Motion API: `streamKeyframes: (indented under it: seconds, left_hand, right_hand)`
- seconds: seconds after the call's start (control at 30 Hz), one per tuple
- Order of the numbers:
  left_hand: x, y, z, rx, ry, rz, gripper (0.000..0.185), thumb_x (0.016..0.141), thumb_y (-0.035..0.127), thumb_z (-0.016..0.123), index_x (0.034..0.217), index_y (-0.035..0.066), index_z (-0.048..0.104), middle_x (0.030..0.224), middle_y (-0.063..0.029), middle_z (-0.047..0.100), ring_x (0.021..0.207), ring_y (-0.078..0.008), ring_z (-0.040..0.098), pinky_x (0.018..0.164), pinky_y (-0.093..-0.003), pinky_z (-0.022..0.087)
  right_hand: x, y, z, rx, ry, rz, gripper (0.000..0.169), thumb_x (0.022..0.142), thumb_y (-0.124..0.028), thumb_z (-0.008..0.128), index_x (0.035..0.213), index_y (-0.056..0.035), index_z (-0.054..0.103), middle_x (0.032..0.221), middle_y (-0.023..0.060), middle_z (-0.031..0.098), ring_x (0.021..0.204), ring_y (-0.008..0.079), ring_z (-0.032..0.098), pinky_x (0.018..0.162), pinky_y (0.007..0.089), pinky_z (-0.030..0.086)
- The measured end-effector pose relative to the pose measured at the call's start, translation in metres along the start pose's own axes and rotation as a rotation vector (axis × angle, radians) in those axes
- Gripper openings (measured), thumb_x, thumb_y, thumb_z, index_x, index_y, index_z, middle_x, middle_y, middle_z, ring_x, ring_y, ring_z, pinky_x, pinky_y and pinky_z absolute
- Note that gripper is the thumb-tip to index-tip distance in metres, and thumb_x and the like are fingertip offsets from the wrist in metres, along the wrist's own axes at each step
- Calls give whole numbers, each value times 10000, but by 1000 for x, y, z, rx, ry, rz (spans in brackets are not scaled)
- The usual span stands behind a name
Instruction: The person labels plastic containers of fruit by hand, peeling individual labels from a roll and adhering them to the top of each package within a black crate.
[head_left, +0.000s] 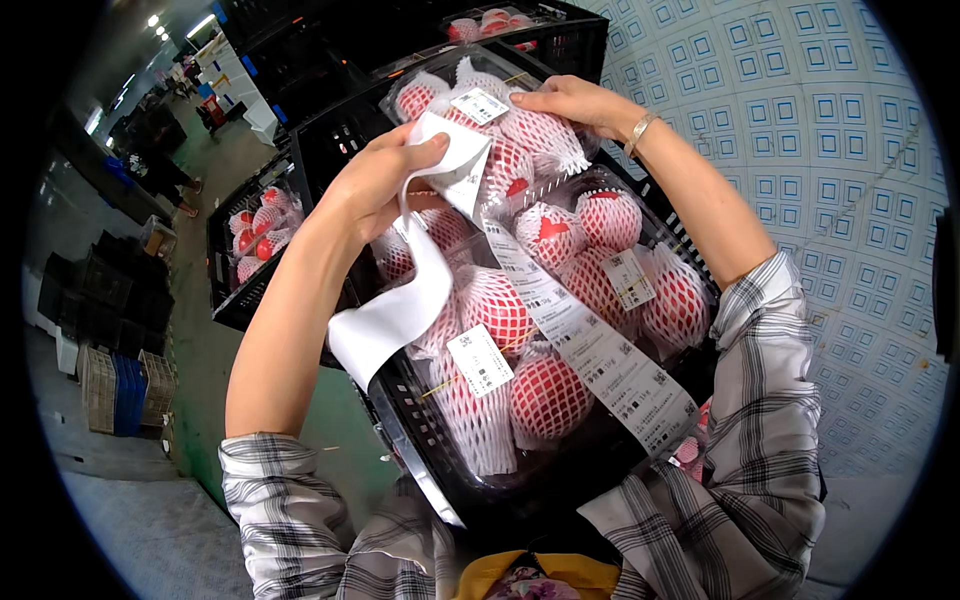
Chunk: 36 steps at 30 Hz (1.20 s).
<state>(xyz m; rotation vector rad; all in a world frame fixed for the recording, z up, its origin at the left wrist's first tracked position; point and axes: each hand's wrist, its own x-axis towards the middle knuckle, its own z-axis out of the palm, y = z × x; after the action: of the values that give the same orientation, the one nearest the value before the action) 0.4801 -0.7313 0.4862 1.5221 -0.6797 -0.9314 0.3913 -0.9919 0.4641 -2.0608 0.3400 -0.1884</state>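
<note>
My left hand (386, 176) grips a long strip of printed labels (592, 352), whose white backing (401, 315) loops down beside it. The strip trails over packed fruit towards my body. At the far pack, my right hand (574, 105) rests on red fruit (544, 135) in white foam nets, near a stuck-on white label (480, 106); its fingertips are at the label's right edge. Nearer lie more clear plastic packs of netted red fruit (551, 394), with a label (480, 360) on the left one and another label (628, 279) on the right one. Yellow bands cross the packs.
The packs sit in a black plastic crate (405, 420). Behind it are more black crates (570, 45), and at left another crate (225, 300) holds netted fruit. A patterned wall or sheet (817, 150) is at right. A person (161, 172) is in the left background, near stacked crates (112, 390).
</note>
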Motion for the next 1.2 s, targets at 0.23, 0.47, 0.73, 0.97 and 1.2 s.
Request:
streamKeyframes:
  seconds: [0.23, 0.47, 0.73, 0.97, 1.2]
  left_hand:
    - [-50, 2, -15, -27, 151, -6, 423, 924, 260, 591, 1281, 57, 492, 1128, -103, 614, 962, -214, 620, 852, -394, 514]
    - [-90, -6, -33, -3, 233, -19, 325, 948, 225, 546, 1203, 25, 520, 1124, -134, 615, 1030, -238, 622, 890, -395, 545]
    - [-187, -36, -56, -136, -302, 421, 244, 796, 154, 686, 888, -54, 600, 880, -175, 661, 783, -231, 648, 725, -331, 512]
    - [-229, -79, -50, -537, 328, 536, 204, 809, 42, 613, 643, 35, 495, 623, -180, 567, 475, -206, 534, 420, -304, 405]
    - [-243, -127, -158, -1033, -545, 575, 383, 845, 157, 679, 550, 112, 439, 447, -95, 542, 296, -144, 432, 301, -297, 342]
  right_hand:
    - [27, -16, 50, 250, -134, -30, 382, 826, -354, 717, 840, 23, 656, 800, 58, 641, 694, 93, 565, 598, 224, 438]
    - [72, -1, 88, 221, -91, 52, 459, 867, -374, 653, 981, 70, 654, 996, 158, 682, 868, 211, 651, 781, 320, 499]
    - [23, -30, 89, -834, 62, -504, 421, 831, -320, 636, 1113, -7, 616, 1036, 208, 628, 1020, 345, 584, 932, 400, 444]
    - [-131, -84, 38, -651, -72, -542, 293, 846, -228, 630, 1044, -12, 636, 955, 169, 664, 924, 304, 636, 834, 369, 498]
    - [-309, -15, 3, -210, 643, -266, 175, 857, -142, 653, 984, -23, 667, 761, -4, 629, 696, 54, 553, 644, 217, 457]
